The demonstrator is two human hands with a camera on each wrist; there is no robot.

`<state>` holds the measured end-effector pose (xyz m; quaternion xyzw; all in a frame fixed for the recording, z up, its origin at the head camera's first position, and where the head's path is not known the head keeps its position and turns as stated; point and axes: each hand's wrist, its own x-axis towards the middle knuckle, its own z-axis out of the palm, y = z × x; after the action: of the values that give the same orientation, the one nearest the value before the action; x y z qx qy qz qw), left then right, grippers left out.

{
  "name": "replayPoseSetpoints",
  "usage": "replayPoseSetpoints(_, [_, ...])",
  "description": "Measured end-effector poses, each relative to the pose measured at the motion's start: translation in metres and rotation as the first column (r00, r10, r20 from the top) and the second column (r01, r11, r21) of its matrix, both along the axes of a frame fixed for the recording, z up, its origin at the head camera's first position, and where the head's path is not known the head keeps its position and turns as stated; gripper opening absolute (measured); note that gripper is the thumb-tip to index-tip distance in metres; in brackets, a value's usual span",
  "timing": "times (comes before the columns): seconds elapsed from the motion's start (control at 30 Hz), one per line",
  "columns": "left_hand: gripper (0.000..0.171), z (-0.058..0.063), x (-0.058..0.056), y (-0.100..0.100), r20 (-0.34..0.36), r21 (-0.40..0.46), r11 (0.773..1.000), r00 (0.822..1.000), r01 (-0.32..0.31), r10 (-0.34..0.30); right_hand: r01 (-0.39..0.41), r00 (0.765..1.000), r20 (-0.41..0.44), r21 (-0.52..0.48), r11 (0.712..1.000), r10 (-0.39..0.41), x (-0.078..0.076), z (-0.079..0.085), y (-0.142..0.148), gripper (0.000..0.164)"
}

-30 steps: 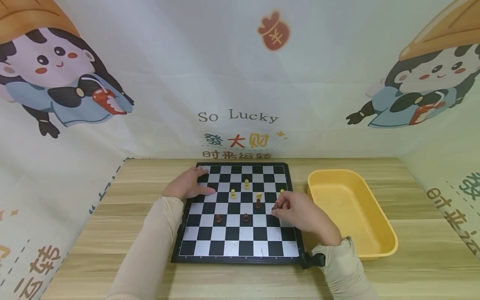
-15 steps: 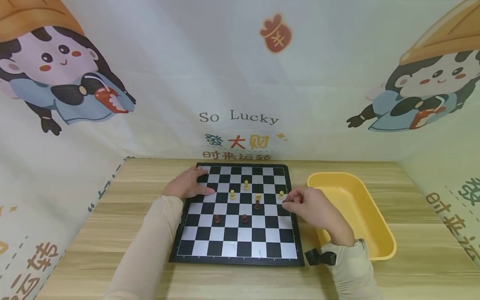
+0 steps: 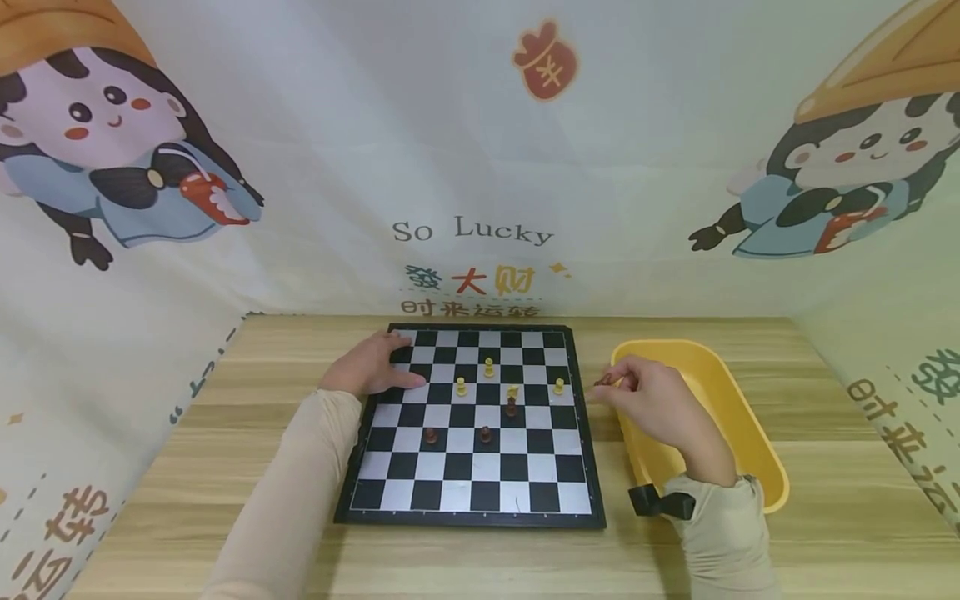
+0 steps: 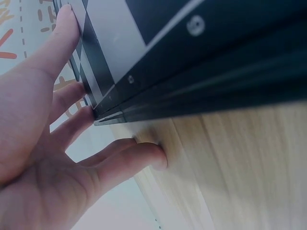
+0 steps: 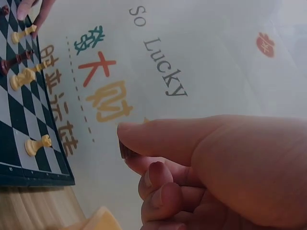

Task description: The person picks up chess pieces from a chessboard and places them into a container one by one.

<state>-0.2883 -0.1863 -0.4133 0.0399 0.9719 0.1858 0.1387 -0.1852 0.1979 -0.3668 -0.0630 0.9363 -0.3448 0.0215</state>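
Observation:
My right hand (image 3: pixel 652 404) pinches a dark brown chess piece (image 3: pixel 606 380) between thumb and fingertips, in the gap between board and tray. Most of this piece is hidden by the fingers; in the right wrist view only a dark bit (image 5: pixel 124 151) shows. My left hand (image 3: pixel 367 365) rests at the left edge of the chessboard (image 3: pixel 485 497), fingers spread and thumb over the squares. Three brown pieces, including one on the left (image 3: pixel 431 435), stand on the board. Several cream-yellow pieces stand farther back, among them a knight (image 5: pixel 22 79) and a rook (image 5: pixel 38 144).
A yellow plastic tray (image 3: pixel 777 475) stands right of the board, partly under my right forearm. The wooden table (image 3: pixel 217 400) carries both. A printed white cloth (image 3: pixel 360 150) hangs behind and at both sides. A black strap (image 3: pixel 662 502) sits at my right wrist.
My right hand has moved right, off the board's right side and up to the tray's near-left rim, carrying the brown chess piece. The left hand has stayed at the board's edge.

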Motion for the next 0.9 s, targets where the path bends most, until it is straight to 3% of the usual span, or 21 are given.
replayPoseSetpoints(0.9, [0.09, -0.003, -0.002, -0.001, 0.009, 0.019, 1.0, 1.0, -0.012, 0.012, 0.049, 0.999, -0.02, 0.036, 0.998, -0.048, -0.004, -0.005, 0.045, 0.028])
